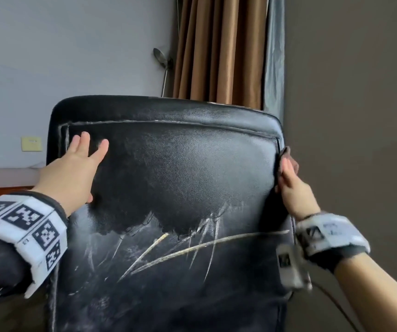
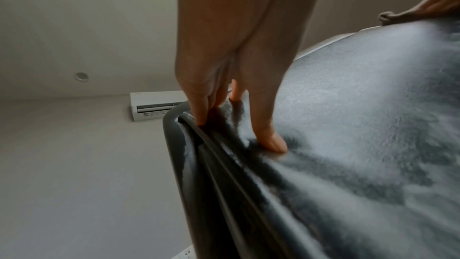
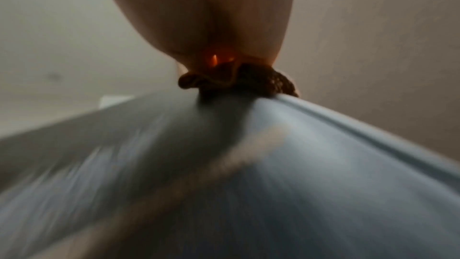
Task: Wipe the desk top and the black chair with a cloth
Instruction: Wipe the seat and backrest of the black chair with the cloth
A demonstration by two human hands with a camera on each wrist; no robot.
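While the left hand (image 1: 72,168) lies flat on the back of the black chair (image 1: 168,188) with its fingers (image 2: 270,137) straight and holding nothing, the right hand (image 1: 293,188) presses a dark brown cloth (image 1: 287,155) against the right edge of the backrest, its fingers laid over the cloth. Pale scratches (image 1: 192,248) cross the lower leather. The desk top (image 1: 8,177) stands behind the chair, at the left.
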